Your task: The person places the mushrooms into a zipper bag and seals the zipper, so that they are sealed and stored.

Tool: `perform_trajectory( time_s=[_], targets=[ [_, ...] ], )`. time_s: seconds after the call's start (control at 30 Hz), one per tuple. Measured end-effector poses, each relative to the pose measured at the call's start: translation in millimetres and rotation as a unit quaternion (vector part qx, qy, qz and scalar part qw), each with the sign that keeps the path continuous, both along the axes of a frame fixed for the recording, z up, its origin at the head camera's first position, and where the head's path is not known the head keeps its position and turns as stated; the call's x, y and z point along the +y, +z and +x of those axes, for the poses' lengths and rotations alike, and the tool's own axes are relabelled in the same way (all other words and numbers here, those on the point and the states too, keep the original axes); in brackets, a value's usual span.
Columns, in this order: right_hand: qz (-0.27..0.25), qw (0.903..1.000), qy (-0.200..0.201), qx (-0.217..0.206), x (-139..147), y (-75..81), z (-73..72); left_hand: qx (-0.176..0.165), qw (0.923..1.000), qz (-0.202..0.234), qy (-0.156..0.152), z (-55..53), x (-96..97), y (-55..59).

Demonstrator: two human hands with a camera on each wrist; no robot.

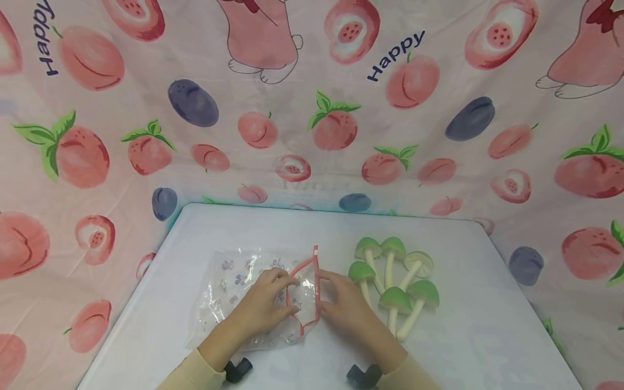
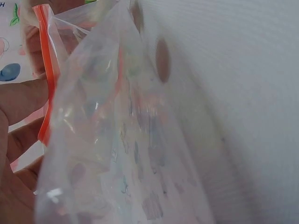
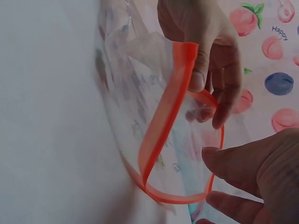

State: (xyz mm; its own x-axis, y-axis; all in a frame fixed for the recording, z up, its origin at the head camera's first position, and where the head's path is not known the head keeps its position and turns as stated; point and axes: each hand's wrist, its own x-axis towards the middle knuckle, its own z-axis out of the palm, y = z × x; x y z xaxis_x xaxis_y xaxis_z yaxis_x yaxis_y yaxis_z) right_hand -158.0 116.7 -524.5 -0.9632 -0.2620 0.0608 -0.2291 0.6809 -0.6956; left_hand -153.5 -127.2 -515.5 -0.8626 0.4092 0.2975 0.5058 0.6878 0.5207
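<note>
A clear plastic zip bag [image 1: 229, 292] with small printed figures lies on the white table [image 1: 487, 346]. Its orange-red zip edge [image 3: 163, 121] forms a spread loop at the mouth. My left hand [image 1: 263, 300] holds the left side of that mouth, thumb and fingers reaching over the rim. On the opposite side, my right hand [image 1: 352, 306] touches the rim with its thumb and index finger spread apart. In the left wrist view the bag [image 2: 107, 140] fills the middle and hides part of the right hand. Several toy mushrooms [image 1: 394, 298] with green caps lie beside the right hand.
Dark curved pieces [image 1: 239, 370] show near both wrists. A fruit-print cloth [image 1: 302, 119] hangs behind the table and along its sides. White tabletop shows in front of the cloth and right of the mushrooms.
</note>
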Motion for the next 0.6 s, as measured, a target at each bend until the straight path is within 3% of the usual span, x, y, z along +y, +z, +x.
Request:
perform_trajectory(
  time_s=[0.17, 0.37, 0.6],
  targets=[
    [-0.003, 0.9999, -0.003, -0.012, 4, 5.0, 1.1, -0.003, 1.0, -0.002, 0.0, 0.1, -0.1, -0.2],
    [-0.006, 0.998, -0.028, -0.056, 10, 12.4, 3.3, -0.012, 0.9999, 0.0, 0.0, 0.8, -0.2, 0.8],
    [-0.039, 0.995, -0.047, -0.079, 17, 17.6, 2.9, -0.014, 0.9999, 0.001, 0.002, 1.9, 0.4, 1.7]
  ],
)
